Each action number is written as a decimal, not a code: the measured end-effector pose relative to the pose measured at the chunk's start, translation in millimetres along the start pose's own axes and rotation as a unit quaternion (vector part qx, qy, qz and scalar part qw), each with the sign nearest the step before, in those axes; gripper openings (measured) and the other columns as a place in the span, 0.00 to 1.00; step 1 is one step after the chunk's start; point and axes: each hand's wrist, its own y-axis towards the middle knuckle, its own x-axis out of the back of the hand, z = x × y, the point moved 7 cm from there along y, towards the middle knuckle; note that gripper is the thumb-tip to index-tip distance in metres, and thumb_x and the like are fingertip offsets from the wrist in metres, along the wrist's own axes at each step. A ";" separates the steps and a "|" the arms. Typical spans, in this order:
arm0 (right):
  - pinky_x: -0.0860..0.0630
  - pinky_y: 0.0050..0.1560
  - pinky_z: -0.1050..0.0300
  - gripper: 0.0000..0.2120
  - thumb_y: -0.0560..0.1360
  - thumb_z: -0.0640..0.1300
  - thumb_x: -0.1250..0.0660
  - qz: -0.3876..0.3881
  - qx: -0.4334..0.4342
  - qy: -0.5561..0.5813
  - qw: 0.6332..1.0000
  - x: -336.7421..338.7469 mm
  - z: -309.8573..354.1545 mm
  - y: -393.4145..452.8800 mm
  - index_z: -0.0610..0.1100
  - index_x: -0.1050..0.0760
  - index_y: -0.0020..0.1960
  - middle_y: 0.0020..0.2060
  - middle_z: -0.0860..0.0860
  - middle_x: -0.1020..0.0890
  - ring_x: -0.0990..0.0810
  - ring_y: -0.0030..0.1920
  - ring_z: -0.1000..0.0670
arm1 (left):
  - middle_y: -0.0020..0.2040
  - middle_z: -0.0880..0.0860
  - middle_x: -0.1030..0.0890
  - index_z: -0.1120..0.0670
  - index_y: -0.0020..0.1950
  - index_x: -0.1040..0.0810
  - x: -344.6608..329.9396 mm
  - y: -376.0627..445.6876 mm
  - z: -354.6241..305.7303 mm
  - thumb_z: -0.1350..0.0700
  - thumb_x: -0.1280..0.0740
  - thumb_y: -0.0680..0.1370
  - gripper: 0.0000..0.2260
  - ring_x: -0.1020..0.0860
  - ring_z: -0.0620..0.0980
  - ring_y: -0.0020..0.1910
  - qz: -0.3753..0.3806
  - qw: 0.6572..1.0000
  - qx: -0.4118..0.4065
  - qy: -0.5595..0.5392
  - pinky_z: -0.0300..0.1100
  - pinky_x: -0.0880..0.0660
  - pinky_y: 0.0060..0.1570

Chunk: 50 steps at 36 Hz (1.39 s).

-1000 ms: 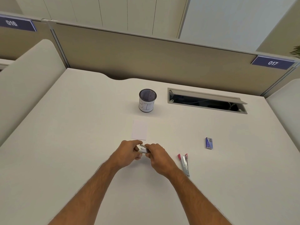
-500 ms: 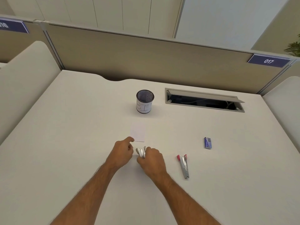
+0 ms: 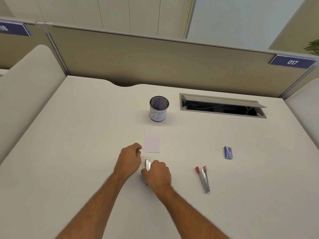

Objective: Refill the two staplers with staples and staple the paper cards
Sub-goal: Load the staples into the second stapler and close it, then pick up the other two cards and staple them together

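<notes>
At frame centre, my right hand (image 3: 158, 173) gripped the silver stapler (image 3: 148, 165); my left hand (image 3: 129, 160), curled and apparently empty, had just released it toward the paper card (image 3: 151, 141)

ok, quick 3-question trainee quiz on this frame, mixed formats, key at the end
1. True or false: the red-tipped stapler lies untouched on the desk.
2. Which hand holds the silver stapler? A) left hand B) right hand C) neither
3. Fill in: the paper card lies between the hands and the mesh ___.

Key: 1 true; 2 B; 3 cup. The blue staple box sits beyond the red-tipped stapler.
</notes>
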 end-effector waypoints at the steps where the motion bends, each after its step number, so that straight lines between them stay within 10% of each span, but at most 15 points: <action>1: 0.23 0.42 0.55 0.16 0.76 0.55 0.35 0.001 -0.005 0.000 1.000 -0.1 -0.2 0.5 0.43 0.23 0.52 0.48 0.47 0.16 0.17 0.47 0.45 | 0.49 0.53 0.16 0.58 0.60 0.18 0.8 1.3 1.3 0.67 0.40 0.81 0.14 0.19 0.53 0.48 -0.001 1.000 0.001 -0.001 0.46 0.21 0.53; 8: 0.31 0.34 0.57 0.26 0.72 0.70 0.37 -0.053 -0.025 -0.010 0.998 24.4 -1.8 12.7 0.45 0.27 0.40 0.36 0.52 0.21 0.20 0.39 0.46 | 0.51 0.54 0.15 0.58 0.60 0.18 3.0 10.4 4.7 0.65 0.40 0.81 0.13 0.18 0.54 0.50 -0.005 1.000 -0.003 0.001 0.49 0.20 0.55; 22: 0.27 0.58 0.52 0.14 0.82 0.42 0.39 -0.072 0.078 -0.017 0.994 49.2 22.3 55.8 0.39 0.26 0.65 0.60 0.43 0.22 0.26 0.62 0.43 | 0.72 0.57 0.25 0.60 0.74 0.28 -16.3 42.4 -11.3 0.58 0.35 0.82 0.20 0.29 0.59 0.70 0.072 0.993 -0.059 0.076 0.51 0.29 0.68; 39: 0.23 0.48 0.49 0.16 0.77 0.50 0.27 -0.059 -0.023 0.044 0.997 44.6 -4.5 75.0 0.39 0.25 0.56 0.52 0.44 0.18 0.19 0.53 0.42 | 0.85 0.49 0.47 0.53 0.84 0.49 -43.8 79.7 -15.9 0.42 0.30 0.78 0.42 0.43 0.56 0.79 0.173 0.959 -0.073 0.211 0.55 0.33 0.70; 50: 0.25 0.46 0.50 0.17 0.77 0.53 0.27 -0.064 -0.025 0.045 0.997 44.3 -11.5 77.2 0.41 0.25 0.51 0.50 0.44 0.19 0.20 0.51 0.42 | 0.81 0.47 0.38 0.50 0.83 0.45 -45.8 89.9 -24.7 0.41 0.27 0.74 0.44 0.40 0.55 0.77 0.166 0.956 -0.084 0.227 0.56 0.36 0.68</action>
